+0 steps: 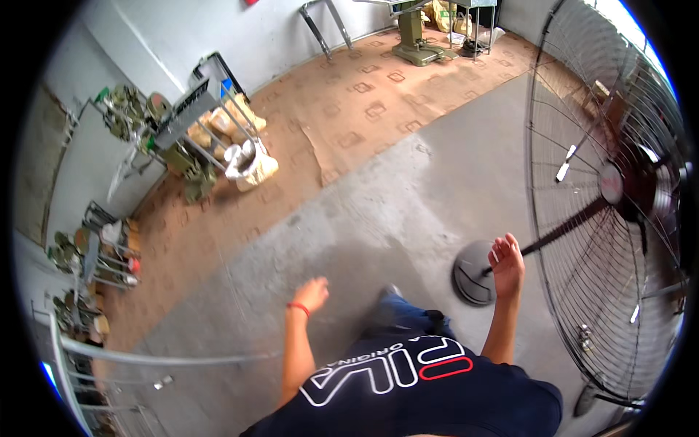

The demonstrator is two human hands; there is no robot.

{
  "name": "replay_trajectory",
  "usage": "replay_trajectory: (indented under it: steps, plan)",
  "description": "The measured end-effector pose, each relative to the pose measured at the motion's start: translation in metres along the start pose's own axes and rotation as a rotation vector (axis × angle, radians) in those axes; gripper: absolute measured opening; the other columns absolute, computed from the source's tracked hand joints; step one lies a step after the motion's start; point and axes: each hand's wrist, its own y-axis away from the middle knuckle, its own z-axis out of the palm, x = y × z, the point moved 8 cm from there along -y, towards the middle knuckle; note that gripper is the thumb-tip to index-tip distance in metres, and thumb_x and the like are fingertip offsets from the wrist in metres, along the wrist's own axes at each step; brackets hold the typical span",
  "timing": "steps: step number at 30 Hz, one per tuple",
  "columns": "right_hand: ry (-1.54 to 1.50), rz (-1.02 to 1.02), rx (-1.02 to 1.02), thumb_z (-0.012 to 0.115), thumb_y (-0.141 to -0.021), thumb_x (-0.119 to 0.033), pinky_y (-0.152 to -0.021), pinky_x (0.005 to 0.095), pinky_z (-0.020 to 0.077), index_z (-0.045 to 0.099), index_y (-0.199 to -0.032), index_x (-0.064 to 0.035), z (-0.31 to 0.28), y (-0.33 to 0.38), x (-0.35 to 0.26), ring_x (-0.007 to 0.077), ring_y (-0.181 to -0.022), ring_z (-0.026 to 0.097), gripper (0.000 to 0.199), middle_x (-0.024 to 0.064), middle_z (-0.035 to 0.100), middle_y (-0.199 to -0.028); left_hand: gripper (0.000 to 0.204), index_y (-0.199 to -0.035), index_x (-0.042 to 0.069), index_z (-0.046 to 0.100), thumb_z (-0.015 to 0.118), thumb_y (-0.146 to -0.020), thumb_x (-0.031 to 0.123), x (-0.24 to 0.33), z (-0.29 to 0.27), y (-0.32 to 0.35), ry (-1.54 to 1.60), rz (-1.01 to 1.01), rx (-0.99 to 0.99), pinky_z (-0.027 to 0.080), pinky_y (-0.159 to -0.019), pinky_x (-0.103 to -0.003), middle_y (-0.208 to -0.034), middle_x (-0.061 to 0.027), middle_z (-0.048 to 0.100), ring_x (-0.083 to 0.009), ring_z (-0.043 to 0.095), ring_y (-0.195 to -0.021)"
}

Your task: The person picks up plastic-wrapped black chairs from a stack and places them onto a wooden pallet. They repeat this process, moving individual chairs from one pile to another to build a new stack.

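I read this as an approach step: my right hand [507, 264] is raised with loose, spread fingers and holds nothing, hanging just in front of the slanted pole of the large black pedestal fan [610, 197], above its round base [473, 280]. My left hand [313, 293] swings low at my side over the grey concrete floor [378, 218], relaxed and half curled, also holding nothing; a red wristband [298, 308] sits at the wrist.

The fan stands at my right, its wire guard filling that side of the view and its hub facing me. The pole runs down from the hub to the base, which rests on the concrete just ahead of my right foot [389, 295].

My judgement is that a grip has not been made yet. If the fan is to be handled, the next move calls for closing the right hand on the pole or the guard rim, and probably bringing the left across to steady it, since a tall head on 1 small base looks tippy.

For room: the concrete ahead and to the left is open as far as the brown patterned floor covering [349, 102]. Edges to mind are the green machine on a metal frame with sacks [196, 138] at left, the cluttered stands [95, 255] along the left wall, and a metal rail [145, 358] low at my left.
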Motion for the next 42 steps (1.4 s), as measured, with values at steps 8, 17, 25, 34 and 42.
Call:
replay_trajectory:
  steps: [8, 17, 25, 34, 42]
  plan:
    - [0.364, 0.295, -0.702, 0.046, -0.086, -0.021, -0.079, 0.0315, 0.0435, 0.053, -0.099, -0.0011, 0.36, -0.245, 0.111, 0.0197, -0.085, 0.057, 0.025, 0.0124, 0.059, -0.09, 0.034, -0.107, 0.008, 0.052, 0.054, -0.079, 0.025, -0.165, -0.029, -0.117, 0.301, -0.335, -0.101, 0.043, -0.08, -0.035, -0.099, -0.0147, 0.058, -0.0268, 0.055, -0.095]
    - [1.521, 0.219, -1.216, 0.046, -0.086, -0.022, -0.082, 0.0349, 0.0412, 0.047, -0.116, -0.0094, 0.444, -0.456, 0.239, 0.0283, -0.096, 0.052, 0.033, 0.0143, 0.055, -0.106, 0.033, -0.095, 0.003, 0.059, 0.051, -0.077, 0.03, -0.373, -0.068, -0.373, 0.044, -0.343, -0.365, 0.043, -0.08, -0.038, -0.098, -0.0155, 0.059, -0.0293, 0.056, -0.092]
    - [1.275, 0.11, -0.476, 0.048, -0.085, -0.02, -0.074, 0.0331, 0.044, 0.05, -0.112, -0.0084, 0.473, -0.673, 0.176, 0.0254, -0.086, 0.057, 0.029, 0.0147, 0.059, -0.096, 0.031, -0.11, 0.008, 0.048, 0.048, -0.082, 0.021, -0.081, -0.57, -0.769, -0.204, 0.319, 0.321, 0.035, -0.087, -0.039, -0.104, -0.0119, 0.054, -0.0281, 0.049, -0.099]
    - [1.614, 0.19, -0.431, 0.05, -0.081, -0.022, -0.067, 0.0384, 0.0452, 0.053, -0.107, -0.0078, 0.461, -0.962, 0.262, 0.0314, -0.079, 0.057, 0.03, 0.0187, 0.059, -0.085, 0.034, -0.114, 0.01, 0.047, 0.046, -0.083, 0.024, -0.099, -0.608, -1.065, -0.179, 0.269, -0.034, 0.039, -0.087, -0.039, -0.111, -0.0143, 0.052, -0.03, 0.048, -0.104]
    - [1.616, -0.197, -0.851, 0.047, -0.082, -0.021, -0.08, 0.0378, 0.0409, 0.046, -0.113, -0.0063, 0.737, -1.255, 0.288, 0.0321, -0.097, 0.05, 0.035, 0.0168, 0.054, -0.103, 0.038, -0.112, 0.006, 0.049, 0.05, -0.08, 0.027, -0.308, -0.609, -1.119, 0.213, -0.21, -0.201, 0.041, -0.084, -0.036, -0.108, -0.0165, 0.054, -0.0295, 0.05, -0.101]
